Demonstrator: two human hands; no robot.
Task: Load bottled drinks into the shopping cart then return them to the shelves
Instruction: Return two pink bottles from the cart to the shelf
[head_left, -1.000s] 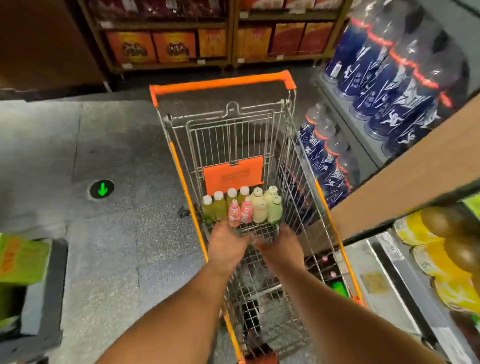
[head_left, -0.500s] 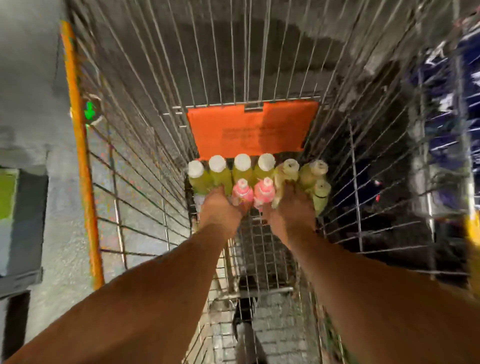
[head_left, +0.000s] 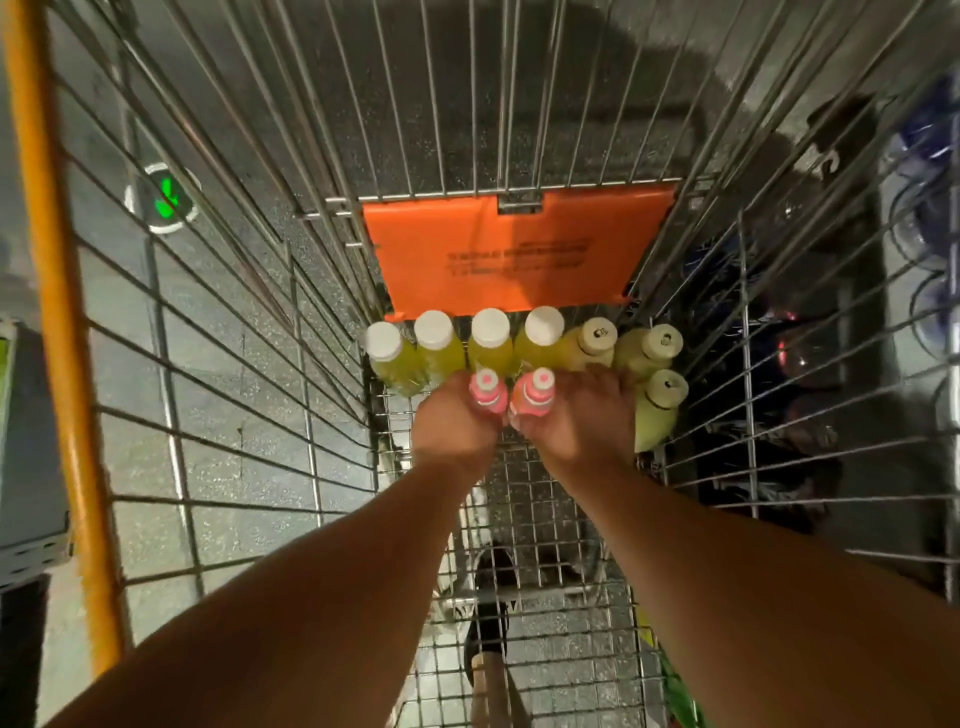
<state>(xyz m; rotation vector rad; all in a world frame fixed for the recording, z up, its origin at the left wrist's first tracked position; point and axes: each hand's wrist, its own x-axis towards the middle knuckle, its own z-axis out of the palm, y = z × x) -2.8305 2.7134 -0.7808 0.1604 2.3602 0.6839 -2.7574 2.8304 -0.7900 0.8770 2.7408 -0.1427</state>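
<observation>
I look straight down into a wire shopping cart (head_left: 332, 291) with an orange rim. Several yellow-green bottles with white caps (head_left: 435, 347) stand in a row against the orange flap (head_left: 514, 254) at the far end. Three pale green bottles with beige caps (head_left: 655, 410) stand at the right. In front of the row stand two small pink bottles. My left hand (head_left: 454, 428) grips the left pink bottle (head_left: 487, 391). My right hand (head_left: 582, 421) grips the right pink bottle (head_left: 531, 392). Both hands sit low on the cart floor.
The cart's orange side rail (head_left: 62, 332) runs down the left. A green arrow marker (head_left: 163, 197) sits on the grey floor beyond the wires. Dark blue bottles (head_left: 924, 218) show through the right wall. My foot (head_left: 488, 623) shows beneath the cart floor.
The camera has dropped from above the cart to deep inside it. Both hands stay at the two pink bottles, which have not visibly shifted.
</observation>
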